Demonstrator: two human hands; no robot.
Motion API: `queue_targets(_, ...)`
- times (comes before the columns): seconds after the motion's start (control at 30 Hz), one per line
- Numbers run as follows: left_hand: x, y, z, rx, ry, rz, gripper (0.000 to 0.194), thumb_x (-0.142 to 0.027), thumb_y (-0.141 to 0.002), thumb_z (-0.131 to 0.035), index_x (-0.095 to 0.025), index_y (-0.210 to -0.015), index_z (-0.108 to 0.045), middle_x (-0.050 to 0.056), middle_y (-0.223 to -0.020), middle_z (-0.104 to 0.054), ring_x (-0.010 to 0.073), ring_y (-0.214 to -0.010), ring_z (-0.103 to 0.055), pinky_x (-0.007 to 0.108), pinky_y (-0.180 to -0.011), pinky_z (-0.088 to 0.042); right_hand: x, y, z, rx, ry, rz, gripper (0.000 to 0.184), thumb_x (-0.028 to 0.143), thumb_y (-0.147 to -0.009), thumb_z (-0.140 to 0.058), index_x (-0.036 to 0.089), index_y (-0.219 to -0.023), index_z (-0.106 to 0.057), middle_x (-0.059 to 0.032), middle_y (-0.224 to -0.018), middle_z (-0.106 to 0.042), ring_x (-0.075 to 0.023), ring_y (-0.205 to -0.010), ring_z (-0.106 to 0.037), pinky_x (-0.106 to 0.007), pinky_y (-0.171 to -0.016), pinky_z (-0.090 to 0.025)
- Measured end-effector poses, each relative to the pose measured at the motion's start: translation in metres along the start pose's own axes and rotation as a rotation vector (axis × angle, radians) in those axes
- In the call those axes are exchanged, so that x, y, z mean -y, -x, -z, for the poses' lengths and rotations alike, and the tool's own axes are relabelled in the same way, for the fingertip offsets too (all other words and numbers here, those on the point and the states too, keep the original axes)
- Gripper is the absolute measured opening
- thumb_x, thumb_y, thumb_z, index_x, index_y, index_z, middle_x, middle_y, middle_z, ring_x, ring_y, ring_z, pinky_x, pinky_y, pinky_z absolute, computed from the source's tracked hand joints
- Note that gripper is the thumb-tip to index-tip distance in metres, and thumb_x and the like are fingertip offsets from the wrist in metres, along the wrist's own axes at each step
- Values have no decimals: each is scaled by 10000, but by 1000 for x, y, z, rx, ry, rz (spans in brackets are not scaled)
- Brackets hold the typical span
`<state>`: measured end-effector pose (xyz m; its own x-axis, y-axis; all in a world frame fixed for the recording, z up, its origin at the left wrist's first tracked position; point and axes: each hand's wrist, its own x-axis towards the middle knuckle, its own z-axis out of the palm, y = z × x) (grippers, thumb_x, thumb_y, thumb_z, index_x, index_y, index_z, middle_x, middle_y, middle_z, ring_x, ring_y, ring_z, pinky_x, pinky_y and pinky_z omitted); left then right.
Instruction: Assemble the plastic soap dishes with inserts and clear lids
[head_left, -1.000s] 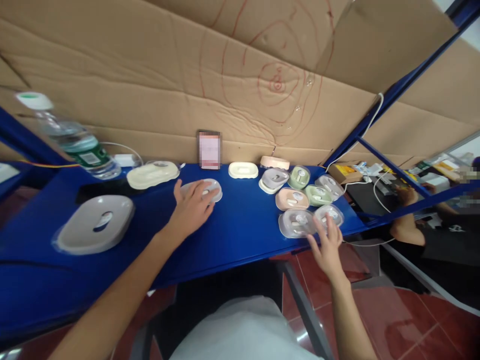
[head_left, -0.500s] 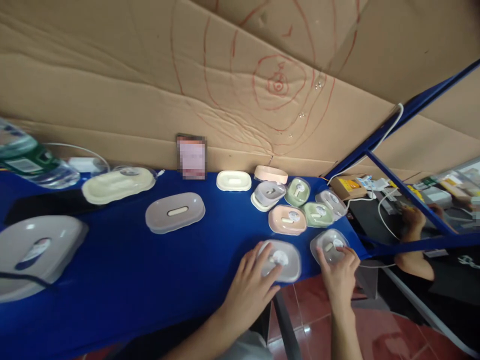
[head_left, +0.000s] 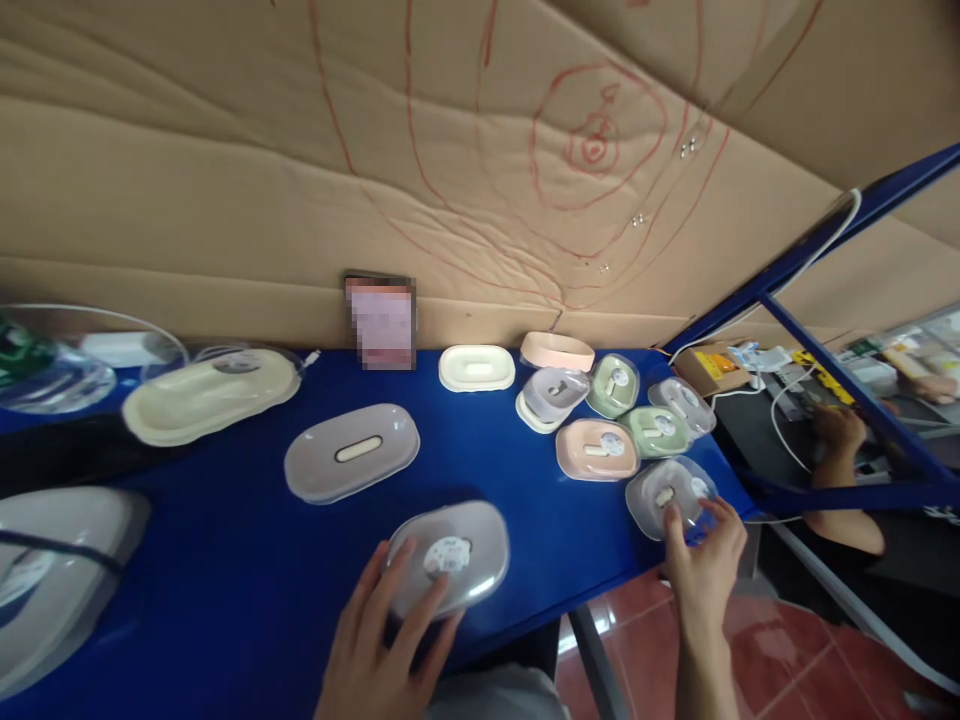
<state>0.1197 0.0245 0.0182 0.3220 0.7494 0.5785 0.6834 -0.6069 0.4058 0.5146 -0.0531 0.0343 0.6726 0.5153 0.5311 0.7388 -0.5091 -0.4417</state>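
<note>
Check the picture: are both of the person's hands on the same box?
No, the left hand is on a grey box, while the right hand is at another box farther right.

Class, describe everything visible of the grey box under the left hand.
The grey box looks like glossy plastic, oblong with rounded corners. Its top bears a white label, print too small to read. It is above or on the table; I cannot tell which. The left hand touches it, fingers covering its near-left corner.
</note>
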Motion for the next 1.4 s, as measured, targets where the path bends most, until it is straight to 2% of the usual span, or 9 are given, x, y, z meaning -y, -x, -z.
queue_targets(0.17,-1,-2,3,-26,39,-6,347,-201,-925,-806,-234,-1260,-725,153,-1580,-580,402,-1494,-536,502,-1094,-577,23,8,-5,-51,170,23,812,806,-933,-576,170,-1434,-640,-248,-1485,-579,-445,-1356,-581,-612,-1078,-495)
queue_targets(0.3,-2,-3,4,-13,67,5,328,-211,-948,-781,-228,-1271,-723,158,-1579,-580,399,-1512,-516,514,-1132,-554,22,14,-14,-36,249,27,879,845,-932,-528,176,-1494,-627,-272,-1516,-558,-494,-1345,-584,-679,-1022,-514)
queue_targets(0.5,-4,-3,6,11,51,10,362,-202,-942,-784,-235,-1292,-698,168,-1578,-571,407,-1519,-507,546,-1140,-556,19,22,-19,-2,255,42,921,773,-953,-592,147,-1622,-504,-322,-1637,-432,-525,-1397,-572,-641,-985,-571)
queue_targets(0.7,-3,-2,8,46,22,-16,395,-180,-943,-779,-222,-1321,-673,198,-1563,-569,432,-1514,-504,584,-1105,-577,23,27,-13,23,252,11,851,760,-966,-576,179,-1587,-561,-292,-1648,-450,-523,-1385,-595,-631,-970,-581)
queue_targets(0.83,-3,-2,8,48,26,-10,387,-193,-962,-762,-230,-1334,-663,196,-1564,-564,424,-1523,-495,581,-1100,-584,23,30,-13,-15,225,6,846,748,-964,-592,180,-1589,-554,-273,-1655,-450,-515,-1418,-570,-632,-987,-576)
queue_targets(1.07,-5,0,6,35,-11,-9,353,-216,-980,-742,-231,-1325,-669,194,-1532,-588,418,-1518,-502,569,-1086,-595,16,35,-12,25,165,133,827,718,-970,-614,185,-1598,-541,-251,-1686,-417,-508,-1479,-513,-651,-1056,-549)
queue_targets(1.27,-5,0,7,44,-11,-3,322,-225,-991,-722,-236,-1310,-684,176,-1533,-597,399,-1534,-488,543,-1107,-588,9,28,6,158,232,67,913,776,-904,-556,161,-1576,-504,-290,-1624,-470,-541,-1274,-652,-680,-898,-579)
queue_targets(1.33,-6,0,7,47,-12,1,320,-230,-994,-717,-241,-1312,-688,168,-1539,-597,395,-1538,-484,541,-1115,-583,11,27,7,160,238,34,935,789,-869,-577,171,-1565,-482,-292,-1589,-488,-540,-1236,-663,-695,-871,-576)
queue_targets(1.4,-7,0,6,45,-15,12,321,-234,-997,-710,-247,-1317,-693,162,-1549,-594,392,-1536,-488,541,-1118,-579,13,26,4,111,216,-5,946,793,-834,-628,195,-1552,-473,-288,-1562,-485,-545,-1252,-641,-717,-868,-568)
